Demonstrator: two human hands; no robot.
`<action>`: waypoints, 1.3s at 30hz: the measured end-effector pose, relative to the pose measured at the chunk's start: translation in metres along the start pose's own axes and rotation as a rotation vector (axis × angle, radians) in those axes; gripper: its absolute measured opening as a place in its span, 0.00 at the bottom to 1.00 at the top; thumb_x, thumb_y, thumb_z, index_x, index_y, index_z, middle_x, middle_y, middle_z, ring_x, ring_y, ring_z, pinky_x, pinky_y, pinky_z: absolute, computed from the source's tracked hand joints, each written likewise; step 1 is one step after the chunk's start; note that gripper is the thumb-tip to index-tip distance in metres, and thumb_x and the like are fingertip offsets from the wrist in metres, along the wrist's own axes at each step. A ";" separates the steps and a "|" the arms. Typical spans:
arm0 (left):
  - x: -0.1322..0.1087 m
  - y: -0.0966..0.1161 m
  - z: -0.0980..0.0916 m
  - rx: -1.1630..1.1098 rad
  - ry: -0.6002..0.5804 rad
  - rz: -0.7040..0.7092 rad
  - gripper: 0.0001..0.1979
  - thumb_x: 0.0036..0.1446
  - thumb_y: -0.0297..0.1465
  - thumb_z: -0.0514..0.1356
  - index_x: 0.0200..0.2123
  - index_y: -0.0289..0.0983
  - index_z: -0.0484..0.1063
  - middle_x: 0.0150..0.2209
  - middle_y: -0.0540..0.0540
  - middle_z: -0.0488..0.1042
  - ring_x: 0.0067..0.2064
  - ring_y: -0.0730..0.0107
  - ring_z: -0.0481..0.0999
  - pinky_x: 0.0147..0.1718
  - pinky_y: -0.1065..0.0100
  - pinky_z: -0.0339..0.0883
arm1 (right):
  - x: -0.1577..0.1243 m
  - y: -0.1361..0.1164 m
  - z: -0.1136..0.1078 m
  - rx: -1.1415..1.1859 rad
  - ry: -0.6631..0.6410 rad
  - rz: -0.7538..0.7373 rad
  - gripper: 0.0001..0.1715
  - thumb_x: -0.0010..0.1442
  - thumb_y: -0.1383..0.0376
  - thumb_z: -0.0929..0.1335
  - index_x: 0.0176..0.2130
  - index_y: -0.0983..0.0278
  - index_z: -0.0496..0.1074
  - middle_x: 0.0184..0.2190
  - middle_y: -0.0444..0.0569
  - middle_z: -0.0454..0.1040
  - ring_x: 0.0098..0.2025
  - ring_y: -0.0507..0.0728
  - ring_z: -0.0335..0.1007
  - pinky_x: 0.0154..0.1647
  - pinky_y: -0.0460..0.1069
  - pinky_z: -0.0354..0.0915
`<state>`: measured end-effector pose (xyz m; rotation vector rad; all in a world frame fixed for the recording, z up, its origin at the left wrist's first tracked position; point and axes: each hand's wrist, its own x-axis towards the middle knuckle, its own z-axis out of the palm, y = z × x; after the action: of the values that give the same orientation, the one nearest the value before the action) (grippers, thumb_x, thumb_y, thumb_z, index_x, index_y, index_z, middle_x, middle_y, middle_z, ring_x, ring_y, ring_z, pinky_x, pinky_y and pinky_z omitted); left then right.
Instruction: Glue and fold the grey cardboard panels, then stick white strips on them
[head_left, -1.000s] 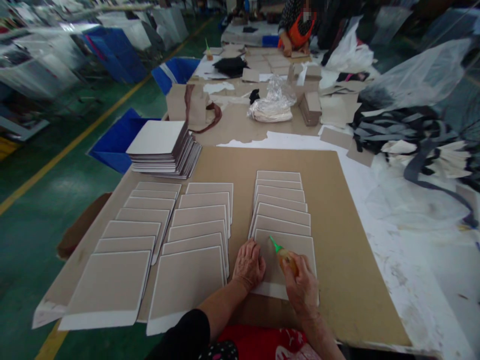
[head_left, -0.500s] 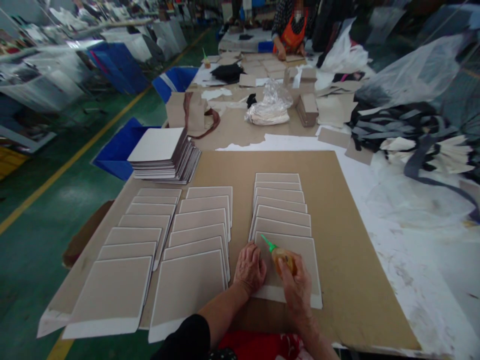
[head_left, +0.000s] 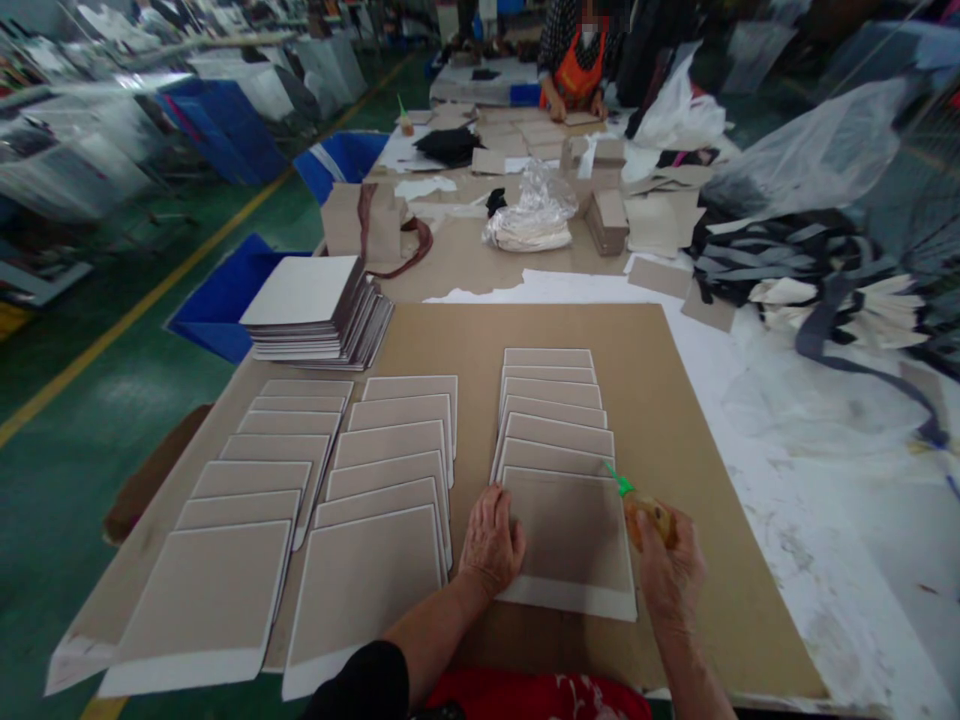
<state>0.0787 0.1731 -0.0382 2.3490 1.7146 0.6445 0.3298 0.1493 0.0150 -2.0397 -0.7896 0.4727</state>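
Note:
My left hand (head_left: 491, 540) rests fingers-down on the left edge of the nearest grey card (head_left: 570, 535), the front one of an overlapping row of cards (head_left: 551, 405). My right hand (head_left: 671, 570) is closed around a small amber glue bottle (head_left: 649, 512) with a green nozzle (head_left: 619, 480), which points at the card's upper right corner. Both sit on a large brown cardboard sheet (head_left: 675, 400).
Two more overlapping rows of grey cards (head_left: 375, 470) lie to the left, with a stack of boards (head_left: 307, 300) behind them. Farther back are a paper bag (head_left: 364, 225), a plastic bundle (head_left: 529, 215), black straps (head_left: 787, 255) and another person (head_left: 577, 60).
My right hand carried the glue bottle from the middle of the front card over to its right edge. The left hand stayed on the card's left side.

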 end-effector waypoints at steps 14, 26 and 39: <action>0.001 0.002 -0.003 -0.011 -0.027 -0.016 0.27 0.56 0.27 0.57 0.60 0.33 0.60 0.59 0.33 0.64 0.62 0.46 0.63 0.59 0.45 0.63 | -0.002 -0.013 0.011 -0.113 -0.073 -0.124 0.25 0.58 0.46 0.66 0.45 0.61 0.73 0.40 0.53 0.74 0.41 0.63 0.69 0.42 0.55 0.62; 0.000 0.002 -0.003 -0.033 -0.026 -0.024 0.29 0.54 0.26 0.57 0.60 0.35 0.61 0.59 0.34 0.65 0.62 0.47 0.64 0.58 0.45 0.65 | -0.030 -0.047 0.053 -0.036 -0.261 -0.245 0.23 0.62 0.48 0.65 0.46 0.61 0.73 0.40 0.52 0.75 0.41 0.62 0.70 0.42 0.54 0.64; 0.000 0.002 -0.003 0.001 -0.012 -0.002 0.26 0.54 0.26 0.57 0.58 0.34 0.62 0.58 0.34 0.65 0.61 0.48 0.64 0.57 0.47 0.66 | -0.042 -0.065 0.089 0.155 -0.357 -0.218 0.20 0.62 0.51 0.66 0.45 0.62 0.74 0.39 0.50 0.75 0.40 0.60 0.71 0.41 0.53 0.66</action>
<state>0.0789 0.1723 -0.0349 2.3469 1.7127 0.6274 0.2233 0.2006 0.0223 -1.7243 -1.1377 0.7593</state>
